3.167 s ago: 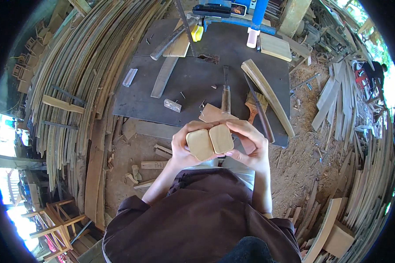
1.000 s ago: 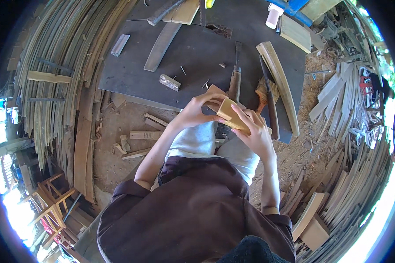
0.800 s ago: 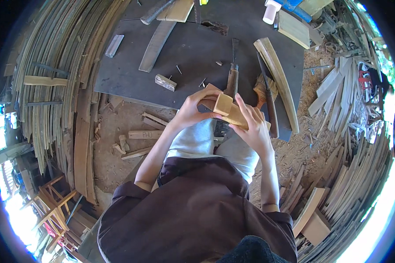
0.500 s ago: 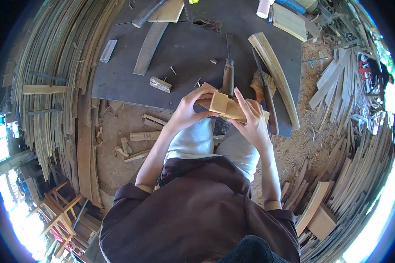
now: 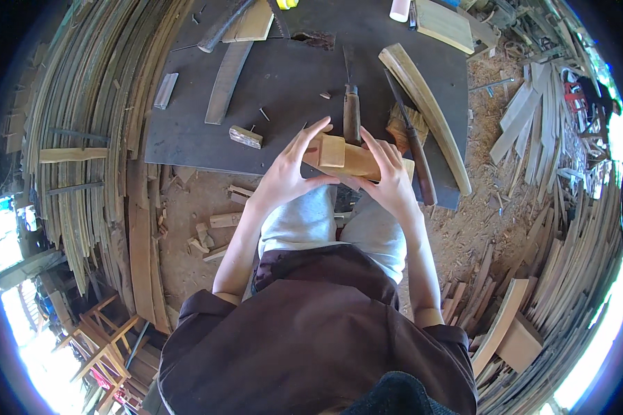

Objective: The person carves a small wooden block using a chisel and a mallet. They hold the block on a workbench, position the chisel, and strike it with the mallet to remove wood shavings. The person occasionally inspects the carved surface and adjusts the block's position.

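Holding a wooden block crosswise between both hands, near edge of the dark tabletop behind it in view.
Long axis runs left-right, right end slightly closer to me. Squared piece sits on its left part, face toward me; joined or just touching, can't tell. My left hand is nearer that piece, right hand nearer the block's right end. Fingers of both curl around the wood, thumbs and index fingers spread; exact fingertip contact hidden. Chisel just beyond the block, handle toward me; to its right, brush, thin-bladed tool, curved timber. No brand, label or writing I can make out on the wood I'm holding.
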